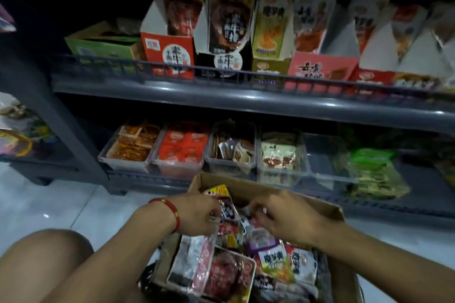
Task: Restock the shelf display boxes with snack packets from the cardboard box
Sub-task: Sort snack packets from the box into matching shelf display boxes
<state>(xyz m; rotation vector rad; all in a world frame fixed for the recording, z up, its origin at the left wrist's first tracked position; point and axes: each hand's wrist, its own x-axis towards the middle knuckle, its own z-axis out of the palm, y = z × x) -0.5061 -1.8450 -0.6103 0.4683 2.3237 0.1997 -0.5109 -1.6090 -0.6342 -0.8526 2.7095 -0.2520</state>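
Observation:
An open cardboard box sits on the floor before the shelf, filled with several mixed snack packets. My left hand, with a red cord on the wrist, is closed on a bunch of dark and red packets at the box's far left. My right hand reaches in beside it, fingers pinched on the packets in the middle; what it grips is hidden. Upright display boxes stand on the upper shelf, and clear bins with packets line the lower one.
A grey shelf rail runs across above the bins. One clear bin at the right holds little. Green packets lie loose farther right. My knee is at the lower left over a pale tiled floor.

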